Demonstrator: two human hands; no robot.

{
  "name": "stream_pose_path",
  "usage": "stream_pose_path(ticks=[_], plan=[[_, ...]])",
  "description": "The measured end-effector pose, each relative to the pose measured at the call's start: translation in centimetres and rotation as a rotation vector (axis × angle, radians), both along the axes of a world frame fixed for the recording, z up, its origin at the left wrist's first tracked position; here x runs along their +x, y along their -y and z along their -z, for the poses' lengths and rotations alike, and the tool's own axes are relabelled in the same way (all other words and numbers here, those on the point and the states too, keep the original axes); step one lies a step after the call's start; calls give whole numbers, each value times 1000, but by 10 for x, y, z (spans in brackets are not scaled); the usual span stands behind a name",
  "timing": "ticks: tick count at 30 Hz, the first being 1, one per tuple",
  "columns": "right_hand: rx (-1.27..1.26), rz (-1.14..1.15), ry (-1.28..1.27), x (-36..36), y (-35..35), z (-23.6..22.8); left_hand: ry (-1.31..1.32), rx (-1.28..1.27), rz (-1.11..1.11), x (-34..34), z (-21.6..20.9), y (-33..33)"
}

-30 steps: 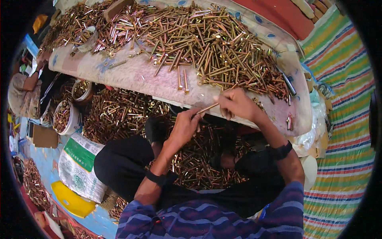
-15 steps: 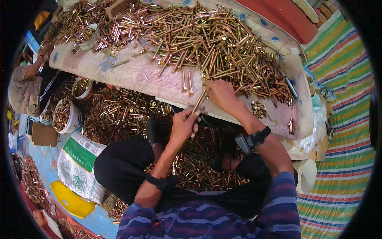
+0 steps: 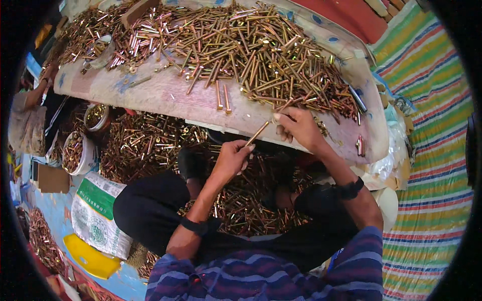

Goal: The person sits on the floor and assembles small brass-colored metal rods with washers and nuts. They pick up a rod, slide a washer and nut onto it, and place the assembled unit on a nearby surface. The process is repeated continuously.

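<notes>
A long brass-coloured bolt (image 3: 258,134) slants up to the right from my left hand (image 3: 232,159), whose fingers are closed round its lower end. My right hand (image 3: 301,129) is just beyond the bolt's upper end, above the table's front edge. Its thumb and forefinger are pinched together, and a tiny piece at their tips is too small to name. Partly hidden behind this hand lies a small heap of nuts (image 3: 321,126). A large pile of similar bolts (image 3: 251,55) spreads over the cloth-covered table (image 3: 145,93). Two bolts (image 3: 223,98) lie apart near its front edge.
More bolts (image 3: 145,145) cover the floor beneath the table and around my legs. White buckets (image 3: 90,155) of hardware stand at left, near a white-green sack (image 3: 98,213) and a yellow plastic piece (image 3: 93,256). Another person's arm (image 3: 37,95) shows at far left. Striped sheeting (image 3: 427,165) lies right.
My right hand has moved right and slightly down, from touching the bolt's upper end to beside it. The left hand keeps its hold. The whole view has shifted a little.
</notes>
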State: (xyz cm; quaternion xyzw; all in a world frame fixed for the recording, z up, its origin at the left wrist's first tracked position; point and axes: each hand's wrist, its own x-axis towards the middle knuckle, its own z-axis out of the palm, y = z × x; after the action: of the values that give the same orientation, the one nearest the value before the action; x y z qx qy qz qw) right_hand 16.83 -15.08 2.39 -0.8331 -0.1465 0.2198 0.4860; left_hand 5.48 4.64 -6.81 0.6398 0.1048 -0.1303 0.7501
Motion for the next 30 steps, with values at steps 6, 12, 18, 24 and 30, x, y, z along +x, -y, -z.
stream_pose_path(ticks=[6, 12, 18, 24, 30], plan=[[120, 71, -104, -31, 29, -3, 31, 54, 136, -7, -9, 15], [206, 109, -146, -44, 49, -2, 26, 26, 195, -8, -10, 27], [330, 127, -238, -44, 60, 6, -1, 34, 226, -5, -7, 32], [367, 131, -260, -46, 70, 15, -18, 35, 278, -3, -10, 37], [370, 133, -228, -54, 71, 20, -50, 59, 291, -1, -16, 44]])
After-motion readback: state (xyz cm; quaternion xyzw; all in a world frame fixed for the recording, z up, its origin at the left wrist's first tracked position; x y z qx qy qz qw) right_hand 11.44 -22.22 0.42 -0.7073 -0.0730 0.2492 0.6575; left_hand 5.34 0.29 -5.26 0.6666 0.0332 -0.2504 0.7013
